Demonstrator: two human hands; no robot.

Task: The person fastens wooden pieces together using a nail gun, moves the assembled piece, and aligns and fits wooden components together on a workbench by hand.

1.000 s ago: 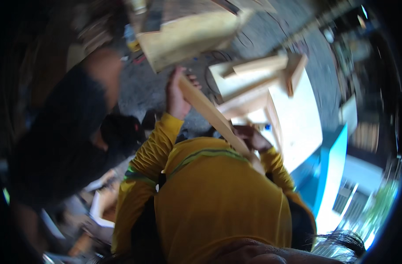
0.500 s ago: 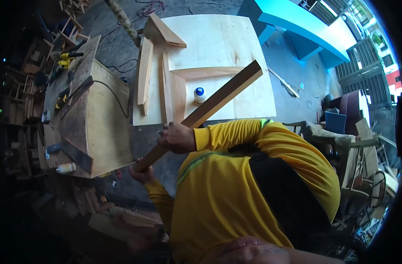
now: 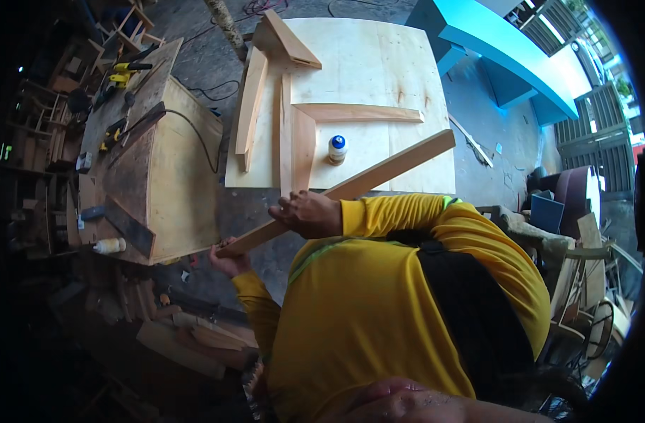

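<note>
While your left hand grips plank by end, right hand holding nearer middle, support weight evenly; tip overlaps pale board in view, so best steer clear of blue-capped bottle, then angled wood frame.

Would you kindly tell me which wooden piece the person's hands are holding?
The straight, slanting bar, held by the left hand and right hand; the angled pieces lie on the pale board instead.

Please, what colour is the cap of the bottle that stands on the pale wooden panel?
The cap is blue; it shows best in the head view.
</note>
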